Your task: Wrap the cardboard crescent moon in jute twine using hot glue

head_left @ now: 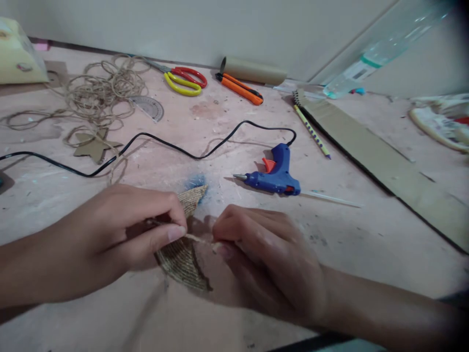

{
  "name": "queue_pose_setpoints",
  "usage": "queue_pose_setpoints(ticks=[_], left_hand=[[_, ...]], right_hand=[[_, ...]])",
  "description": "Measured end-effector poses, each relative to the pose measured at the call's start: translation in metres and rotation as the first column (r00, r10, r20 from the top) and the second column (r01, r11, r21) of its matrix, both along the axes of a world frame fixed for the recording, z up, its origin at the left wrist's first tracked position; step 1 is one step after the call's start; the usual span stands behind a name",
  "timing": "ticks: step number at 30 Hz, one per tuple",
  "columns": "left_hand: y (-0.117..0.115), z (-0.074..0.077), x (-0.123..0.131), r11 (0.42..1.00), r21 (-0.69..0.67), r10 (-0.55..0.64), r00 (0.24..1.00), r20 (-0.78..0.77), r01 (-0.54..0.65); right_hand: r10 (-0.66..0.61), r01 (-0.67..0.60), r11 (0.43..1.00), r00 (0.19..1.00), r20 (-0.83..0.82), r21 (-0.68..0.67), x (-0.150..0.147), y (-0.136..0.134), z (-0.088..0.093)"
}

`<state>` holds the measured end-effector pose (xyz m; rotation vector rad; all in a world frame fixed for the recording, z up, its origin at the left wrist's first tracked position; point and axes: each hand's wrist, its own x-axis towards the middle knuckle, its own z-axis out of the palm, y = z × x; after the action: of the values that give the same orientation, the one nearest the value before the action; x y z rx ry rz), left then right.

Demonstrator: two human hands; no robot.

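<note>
Between finger and thumb, my left hand [146, 234] pinches a thin piece of jute twine [198, 239]. The other end of that short stretch is pinched in my right hand [267, 259]. Beneath the twine lies a crescent shape [183, 264] covered in rows of twine, partly hidden by my left hand. A blue glue gun [273, 178] with a red trigger rests on its side beyond my right hand, a clear glue stick [331, 199] poking from its back. Behind my left hand is a cardboard star [95, 145] with twine lying over it.
A tangle of twine [98, 93] spreads at the back left, near a protractor [150, 106] and scissors [183, 80]. An orange cutter [240, 89], a cardboard tube [254, 71], a pencil [311, 131], a cardboard strip [388, 161] and a bottle [366, 68] lie farther right. A black cord [164, 144] crosses the table.
</note>
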<state>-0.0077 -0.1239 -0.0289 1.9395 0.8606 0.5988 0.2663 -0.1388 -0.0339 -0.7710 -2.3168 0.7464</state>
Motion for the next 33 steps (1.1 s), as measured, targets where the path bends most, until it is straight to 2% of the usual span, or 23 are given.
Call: queue_pose_setpoints(ticks=[2,6,10,16,20,24,29,33], left_hand=[[0.002,0.001,0.000,0.992,0.116,-0.050,0.997,-0.057,0.057],[0.005,0.002,0.002,0.956,0.288,-0.042,0.997,-0.071,0.060],[0.006,0.001,0.004,0.924,0.379,-0.035,0.997,-0.067,0.057],[0.010,-0.001,0.000,0.879,0.473,-0.008,0.994,-0.112,0.060],[0.014,-0.007,0.000,0.888,0.447,-0.043,0.988,-0.147,0.105],[0.018,-0.015,0.000,0.919,0.383,-0.053,0.991,-0.121,0.096],[0.021,-0.021,-0.002,0.941,0.320,-0.091,0.992,-0.085,0.114],[0.022,-0.022,-0.004,0.956,0.275,-0.095,0.994,-0.056,0.107]], right_hand=[[0.018,-0.018,1.000,1.000,0.026,-0.005,0.000,0.001,-0.001],[0.018,-0.017,1.000,0.997,0.077,-0.013,-0.002,0.000,-0.007],[-0.013,0.013,1.000,0.996,0.083,-0.004,-0.005,-0.001,-0.013],[0.003,0.002,0.998,0.997,0.072,-0.066,-0.007,0.003,-0.015],[0.000,-0.004,1.000,0.984,0.178,0.020,-0.008,0.004,-0.016],[-0.002,-0.023,0.995,0.969,0.248,0.099,-0.010,0.003,-0.016],[0.035,-0.089,0.976,0.965,0.259,0.199,-0.012,0.004,-0.016],[0.030,-0.073,0.981,0.973,0.231,0.180,-0.010,0.004,-0.015]])
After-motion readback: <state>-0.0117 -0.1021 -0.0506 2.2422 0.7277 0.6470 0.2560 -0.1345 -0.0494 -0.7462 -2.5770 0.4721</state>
